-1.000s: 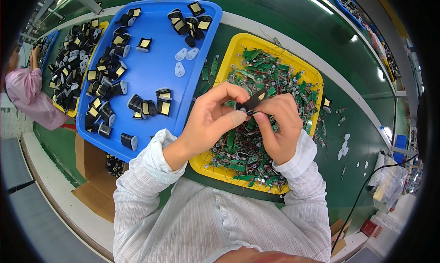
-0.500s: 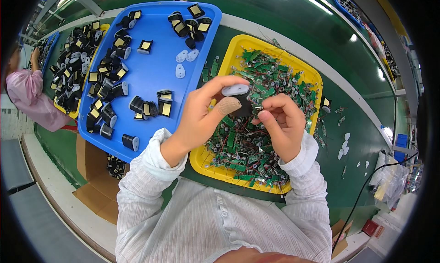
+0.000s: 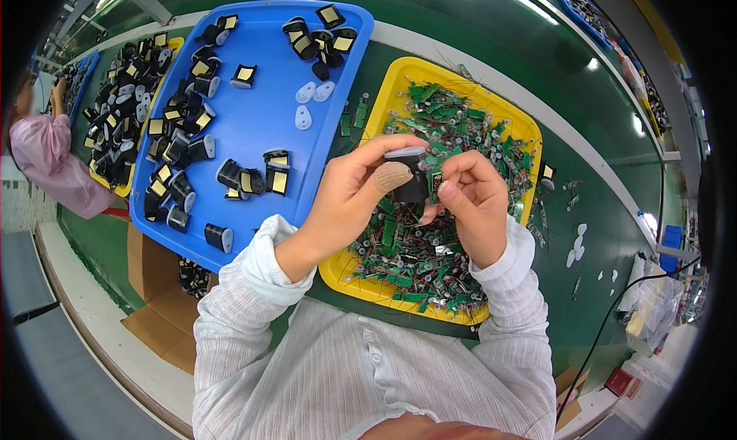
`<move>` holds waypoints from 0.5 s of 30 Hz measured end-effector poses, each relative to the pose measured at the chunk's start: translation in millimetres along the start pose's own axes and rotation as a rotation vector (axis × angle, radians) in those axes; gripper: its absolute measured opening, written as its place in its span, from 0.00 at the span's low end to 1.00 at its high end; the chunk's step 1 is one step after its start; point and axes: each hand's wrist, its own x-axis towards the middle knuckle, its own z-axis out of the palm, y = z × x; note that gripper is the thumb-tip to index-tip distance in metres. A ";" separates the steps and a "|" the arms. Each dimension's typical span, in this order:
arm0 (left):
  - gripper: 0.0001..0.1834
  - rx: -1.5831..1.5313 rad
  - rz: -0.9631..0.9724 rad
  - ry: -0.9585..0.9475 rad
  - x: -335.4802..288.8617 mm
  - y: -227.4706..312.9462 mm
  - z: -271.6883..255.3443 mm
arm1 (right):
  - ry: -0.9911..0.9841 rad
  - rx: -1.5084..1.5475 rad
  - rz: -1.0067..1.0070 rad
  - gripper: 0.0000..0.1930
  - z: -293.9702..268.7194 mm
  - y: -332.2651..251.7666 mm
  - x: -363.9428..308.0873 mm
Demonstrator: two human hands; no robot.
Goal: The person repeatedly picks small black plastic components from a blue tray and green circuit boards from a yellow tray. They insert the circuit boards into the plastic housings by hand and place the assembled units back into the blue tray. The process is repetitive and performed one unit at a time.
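Many casings (image 3: 218,237) in blue tray (image 3: 253,121), green boards (image 3: 421,95), seemingly wired, in yellow tray (image 3: 335,277)

At centre, the black housing (image 3: 410,188) is partly hidden by the left hand (image 3: 349,198); a co-worker (image 3: 57,160) is cut off at far left.

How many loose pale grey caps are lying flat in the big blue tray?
3: a left cap and a right cap side by side toward the upper right of the blue tray, and a lower cap below them. More could be hidden under the black pieces.
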 end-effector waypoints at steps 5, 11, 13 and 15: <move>0.18 -0.008 0.009 0.040 0.0 -1.2 1.2 | -0.012 0.006 0.004 0.08 -0.8 0.7 1.1; 0.16 -0.023 -0.003 0.061 1.1 1.3 0.5 | 0.004 0.010 0.011 0.08 0.1 1.9 0.6; 0.16 -0.043 0.017 0.057 1.3 -3.1 3.5 | 0.001 0.016 -0.005 0.08 2.2 2.4 0.6; 0.18 0.011 -0.007 0.020 0.5 -2.5 2.2 | -0.003 0.014 -0.013 0.08 2.7 2.7 0.1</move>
